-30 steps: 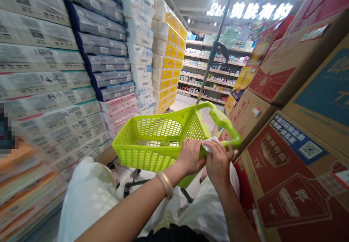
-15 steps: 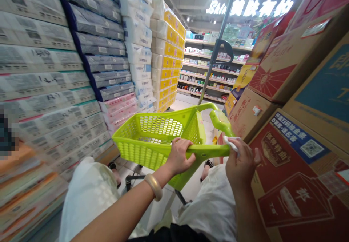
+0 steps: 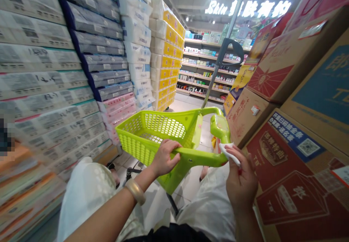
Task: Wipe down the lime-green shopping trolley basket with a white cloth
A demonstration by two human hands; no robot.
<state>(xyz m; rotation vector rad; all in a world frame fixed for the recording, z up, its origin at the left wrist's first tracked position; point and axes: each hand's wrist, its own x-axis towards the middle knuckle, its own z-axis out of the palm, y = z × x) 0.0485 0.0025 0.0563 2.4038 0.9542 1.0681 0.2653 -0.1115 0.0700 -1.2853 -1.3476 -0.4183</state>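
A lime-green shopping cart [image 3: 152, 151] with a perforated basket stands between my knees, a grey pole with a dark loop handle [image 3: 230, 53] rising from its far side. My left hand [image 3: 165, 157] is closed over the basket's near rim, with a gold bangle on that wrist. My right hand [image 3: 242, 174] pinches a folded white cloth [image 3: 230, 154] and presses it against the right corner of the cart's green handle [image 3: 220, 125]. Part of the cloth is hidden behind my fingers.
Stacked packs of tissue [image 3: 166, 56] and wrapped bundles [image 3: 43, 60] wall the left side. Cardboard cartons [image 3: 289, 173] are piled close on the right. Shelves of small products [image 3: 207, 67] stand at the back beyond the tiled floor.
The cart has turned slightly, and its pole now leans farther right. My left hand has shifted left along with the rim. My right hand and the cloth have moved slightly down at the handle corner.
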